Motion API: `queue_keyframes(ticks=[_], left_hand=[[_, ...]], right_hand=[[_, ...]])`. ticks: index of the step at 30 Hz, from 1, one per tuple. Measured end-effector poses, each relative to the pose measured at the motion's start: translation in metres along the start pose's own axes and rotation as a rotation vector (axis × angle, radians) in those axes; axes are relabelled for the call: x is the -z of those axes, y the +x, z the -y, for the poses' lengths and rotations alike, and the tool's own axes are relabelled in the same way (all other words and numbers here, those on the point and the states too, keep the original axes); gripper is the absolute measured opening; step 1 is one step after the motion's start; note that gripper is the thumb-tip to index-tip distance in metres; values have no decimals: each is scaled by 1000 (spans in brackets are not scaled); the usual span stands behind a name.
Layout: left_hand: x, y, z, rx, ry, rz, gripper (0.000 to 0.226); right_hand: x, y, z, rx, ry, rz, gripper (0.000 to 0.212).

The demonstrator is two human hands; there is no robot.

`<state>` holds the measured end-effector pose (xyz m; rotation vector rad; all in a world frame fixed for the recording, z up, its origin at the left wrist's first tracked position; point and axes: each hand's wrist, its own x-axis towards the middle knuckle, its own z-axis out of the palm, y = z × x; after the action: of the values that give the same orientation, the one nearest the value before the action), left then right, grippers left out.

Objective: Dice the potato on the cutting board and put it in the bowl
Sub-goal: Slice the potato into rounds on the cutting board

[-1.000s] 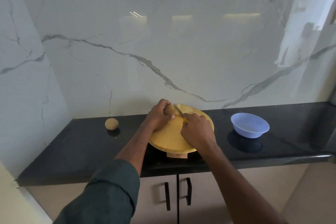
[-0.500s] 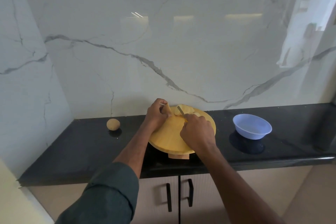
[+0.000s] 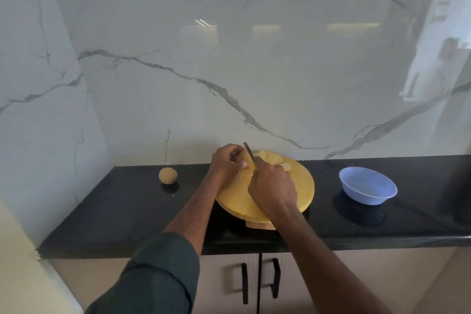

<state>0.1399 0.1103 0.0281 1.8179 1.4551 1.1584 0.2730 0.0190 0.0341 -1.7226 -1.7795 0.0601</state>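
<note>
A round yellow cutting board [image 3: 300, 186] lies on the black counter. At its far edge my left hand [image 3: 225, 163] grips a piece of potato [image 3: 244, 160]. My right hand [image 3: 272, 186] holds a knife [image 3: 249, 153] by its yellow handle, blade pointing away and raised beside the held piece. Several pale cut potato slices [image 3: 270, 159] lie fanned to the right of the blade. A light blue bowl [image 3: 367, 188] stands on the counter to the right of the board, with nothing visible in it.
A whole unpeeled potato [image 3: 168, 175] sits on the counter [image 3: 114, 206] left of the board. A marble wall rises right behind the counter and along the left. Below the counter's front edge are cabinet doors with black handles [image 3: 275, 278].
The knife blade has lifted from lying low across the potato to standing up beside the held piece. My left hand has shifted slightly on the piece. The camera view moved a little.
</note>
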Motion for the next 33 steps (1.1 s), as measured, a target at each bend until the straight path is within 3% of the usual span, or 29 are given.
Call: queue_keyframes(ticks=[21,33], left_hand=[[-4,-4,-4,-38,29,-59,28],[-5,-6,-9,-76,22,-50,40]], right_hand=[[-5,6,-1,11,18,2,51],[-8,6,-1,11,4,-13,50]])
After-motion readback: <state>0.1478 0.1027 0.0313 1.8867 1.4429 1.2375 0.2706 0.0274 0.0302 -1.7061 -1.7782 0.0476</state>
